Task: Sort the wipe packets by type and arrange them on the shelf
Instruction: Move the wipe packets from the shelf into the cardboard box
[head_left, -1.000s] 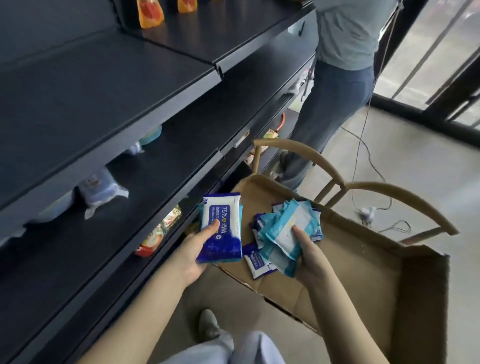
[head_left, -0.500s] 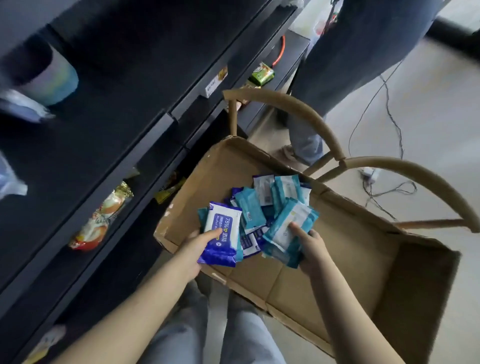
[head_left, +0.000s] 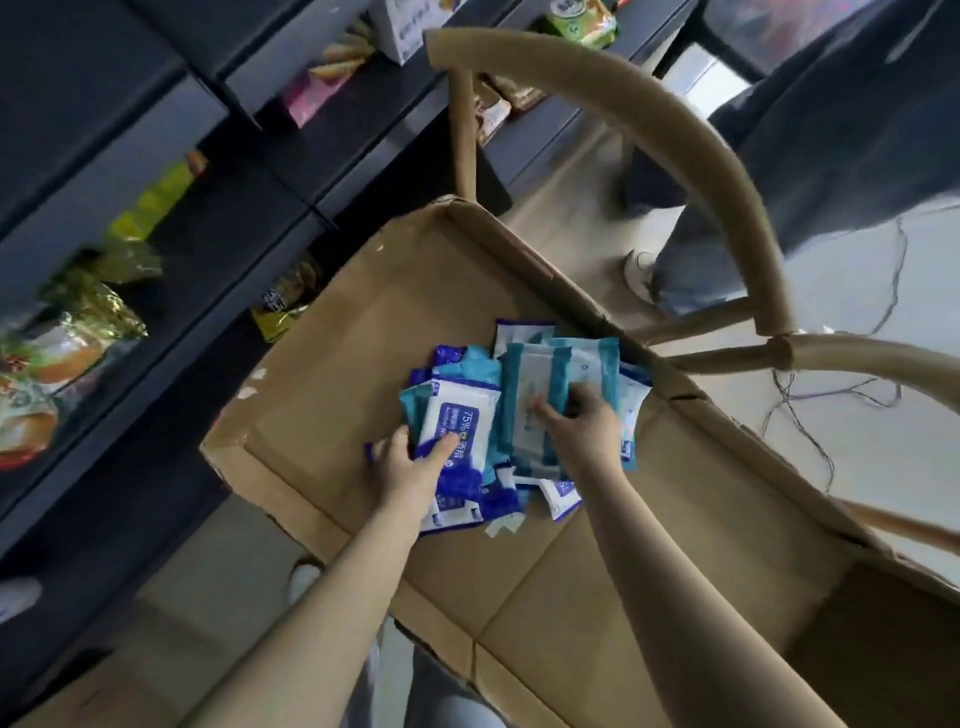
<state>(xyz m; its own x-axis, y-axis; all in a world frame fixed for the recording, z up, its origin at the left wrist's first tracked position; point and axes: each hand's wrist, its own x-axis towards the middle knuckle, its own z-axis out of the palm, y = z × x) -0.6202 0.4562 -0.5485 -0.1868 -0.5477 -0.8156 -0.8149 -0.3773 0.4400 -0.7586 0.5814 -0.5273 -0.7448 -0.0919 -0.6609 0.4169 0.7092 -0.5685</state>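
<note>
Left hand (head_left: 408, 470) pinches a dark-blue 75% alcohol wipe packet (head_left: 457, 421), right hand (head_left: 584, 428) grips a teal-striped wipe packet (head_left: 550, 379), both just above the mixed pile (head_left: 498, 499) in the cardboard box (head_left: 337, 364); holding one type per hand should make shelving cleaner.

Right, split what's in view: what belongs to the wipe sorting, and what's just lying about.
For the job:
blue 75% packet, held by the left hand
teal packet, held by the right hand
loose packets
cardboard box
shelf

Lying about:
chair
snack bags
floor cable
</note>
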